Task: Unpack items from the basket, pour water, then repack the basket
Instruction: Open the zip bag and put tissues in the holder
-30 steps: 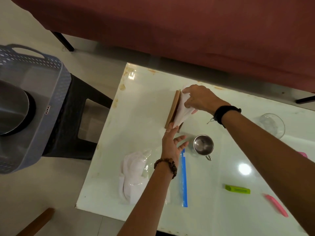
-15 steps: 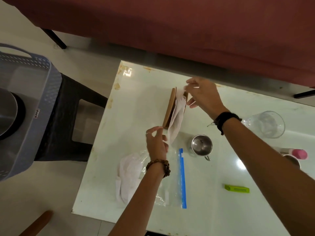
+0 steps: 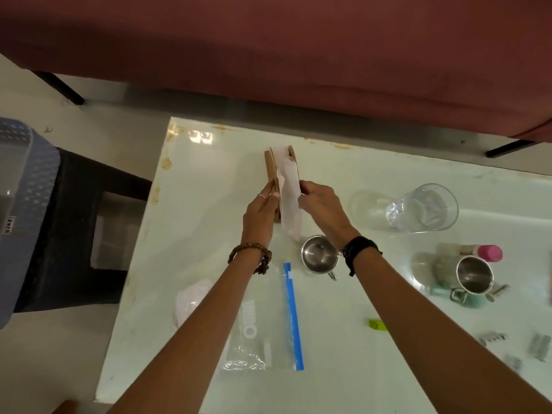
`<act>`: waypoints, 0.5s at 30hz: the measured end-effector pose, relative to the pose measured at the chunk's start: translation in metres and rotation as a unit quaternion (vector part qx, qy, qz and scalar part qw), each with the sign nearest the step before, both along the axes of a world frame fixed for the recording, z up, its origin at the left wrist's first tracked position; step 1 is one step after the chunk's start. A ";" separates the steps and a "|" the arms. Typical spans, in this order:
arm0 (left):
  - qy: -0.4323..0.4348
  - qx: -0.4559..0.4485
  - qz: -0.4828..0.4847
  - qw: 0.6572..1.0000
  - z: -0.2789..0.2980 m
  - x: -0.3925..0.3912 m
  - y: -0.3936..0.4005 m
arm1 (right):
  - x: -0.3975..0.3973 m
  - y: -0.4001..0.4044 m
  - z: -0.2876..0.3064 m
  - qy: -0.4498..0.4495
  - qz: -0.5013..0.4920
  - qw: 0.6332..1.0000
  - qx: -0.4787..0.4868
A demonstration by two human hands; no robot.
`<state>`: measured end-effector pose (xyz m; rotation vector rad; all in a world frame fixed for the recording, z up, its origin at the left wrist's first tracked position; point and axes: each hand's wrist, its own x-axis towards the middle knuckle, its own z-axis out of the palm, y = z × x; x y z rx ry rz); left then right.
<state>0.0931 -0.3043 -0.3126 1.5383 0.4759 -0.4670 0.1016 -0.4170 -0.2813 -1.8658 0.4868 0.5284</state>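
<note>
A wooden napkin holder (image 3: 271, 168) stands on the white table (image 3: 209, 204) with white napkins (image 3: 289, 186) between its two boards. My left hand (image 3: 260, 213) grips the holder's near left board. My right hand (image 3: 321, 209) pinches the napkins on their right side. A small steel cup (image 3: 319, 254) stands just below my right wrist. A clear glass pitcher (image 3: 424, 208) lies further right. The grey basket (image 3: 18, 210) rests on a black stool (image 3: 89, 228) at the left edge.
A clear zip bag with a blue seal (image 3: 291, 315) and a white cloth (image 3: 191, 300) lie under my left forearm. A steel mug (image 3: 473, 274), a pink-capped bottle (image 3: 487, 253), a green clip (image 3: 377, 324) and several small packets sit at right. A red sofa (image 3: 298, 49) stands behind.
Both hands have come together onto the holder's near end; the left hand rose from the table to the board, the right hand dropped from the holder's top to the napkins. The view shifted right.
</note>
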 end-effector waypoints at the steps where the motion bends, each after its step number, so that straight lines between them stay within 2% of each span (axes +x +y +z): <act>1: -0.002 0.003 -0.012 1.000 0.001 0.004 -0.006 | 0.003 -0.006 0.001 -0.001 -0.011 1.000 0.006; 10: -0.020 0.056 -0.113 0.992 0.008 0.021 -0.070 | -0.010 -0.069 0.002 -0.028 -0.100 0.994 0.015; 15: -0.089 0.171 -0.160 0.968 0.005 0.012 -0.085 | -0.024 -0.080 -0.006 -0.068 -0.123 0.990 -0.012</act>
